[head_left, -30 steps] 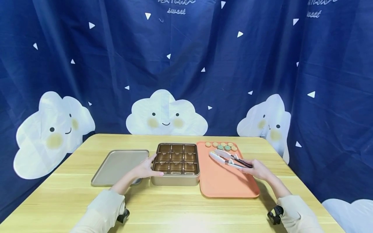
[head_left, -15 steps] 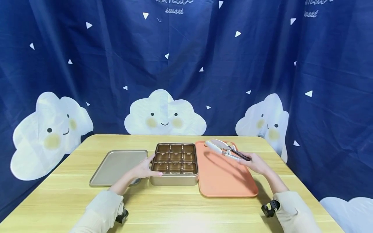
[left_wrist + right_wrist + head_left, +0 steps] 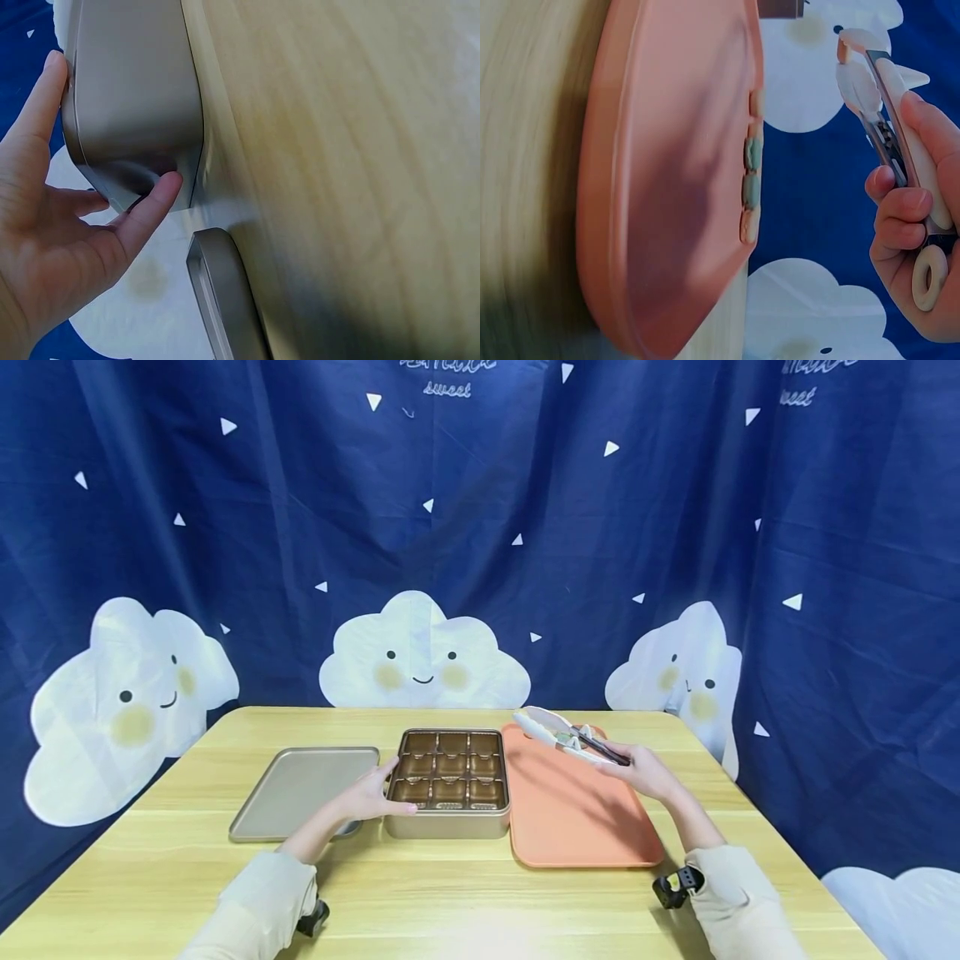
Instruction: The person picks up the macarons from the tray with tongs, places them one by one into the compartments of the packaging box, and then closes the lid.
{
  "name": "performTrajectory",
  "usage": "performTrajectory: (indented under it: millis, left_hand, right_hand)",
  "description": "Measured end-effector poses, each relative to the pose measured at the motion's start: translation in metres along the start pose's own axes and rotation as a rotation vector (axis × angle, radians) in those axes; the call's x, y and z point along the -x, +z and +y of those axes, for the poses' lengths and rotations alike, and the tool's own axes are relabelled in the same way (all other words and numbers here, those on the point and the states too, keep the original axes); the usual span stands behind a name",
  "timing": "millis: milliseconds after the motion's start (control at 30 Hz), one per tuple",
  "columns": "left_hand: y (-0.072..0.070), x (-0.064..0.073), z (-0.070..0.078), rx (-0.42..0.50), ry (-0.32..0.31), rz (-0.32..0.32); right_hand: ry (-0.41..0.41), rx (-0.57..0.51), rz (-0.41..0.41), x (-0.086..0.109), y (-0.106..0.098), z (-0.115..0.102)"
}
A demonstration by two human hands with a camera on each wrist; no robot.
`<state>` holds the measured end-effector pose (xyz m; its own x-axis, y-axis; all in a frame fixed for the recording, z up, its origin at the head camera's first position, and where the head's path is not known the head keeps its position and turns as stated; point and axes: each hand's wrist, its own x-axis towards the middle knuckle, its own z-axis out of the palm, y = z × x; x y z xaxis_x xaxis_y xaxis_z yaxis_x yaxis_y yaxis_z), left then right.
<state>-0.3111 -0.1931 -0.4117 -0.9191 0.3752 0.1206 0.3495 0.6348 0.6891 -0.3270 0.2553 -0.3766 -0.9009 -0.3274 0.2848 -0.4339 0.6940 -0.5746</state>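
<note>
Left hand (image 3: 366,798), spread wide, touches a smooth square pan (image 3: 450,826); right hand (image 3: 645,771) grips tongs (image 3: 900,105), their tan cookie (image 3: 843,52) clear only in the right wrist view, upper right.

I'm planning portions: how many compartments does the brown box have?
9 compartments in the brown box: three along the back, three across the middle, three along the front. None appears hidden in the head view.

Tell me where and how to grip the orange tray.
I'd grip the orange tray by the raised rim of its right edge, coming from the right: nothing lies against that side, while the pan sits close by the left. Keep it level, since cookies rest at the far end.
</note>
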Motion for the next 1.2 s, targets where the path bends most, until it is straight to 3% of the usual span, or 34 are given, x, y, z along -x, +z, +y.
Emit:
performTrajectory:
  millis: [233,567,800,1067,1200]
  left_hand:
    - [0.000,0.003,0.002,-0.030,-0.058,0.000]
    - [0.000,0.002,0.002,-0.012,-0.108,-0.032]
    - [-0.001,0.004,0.003,0.007,-0.088,-0.022]
    - [-0.001,0.004,0.002,-0.011,-0.106,-0.021]
    - [-0.001,0.004,0.003,-0.028,-0.099,-0.029]
  right_hand:
    - [0.002,0.001,-0.021,-0.003,0.004,-0.007]
    - [-0.061,-0.032,-0.068,-0.005,0.008,-0.014]
    - [-0.111,-0.037,-0.097,-0.006,0.011,-0.021]
    - [-0.124,-0.090,-0.153,-0.014,0.018,-0.034]
    - [-0.181,-0.099,-0.187,-0.020,0.023,-0.041]
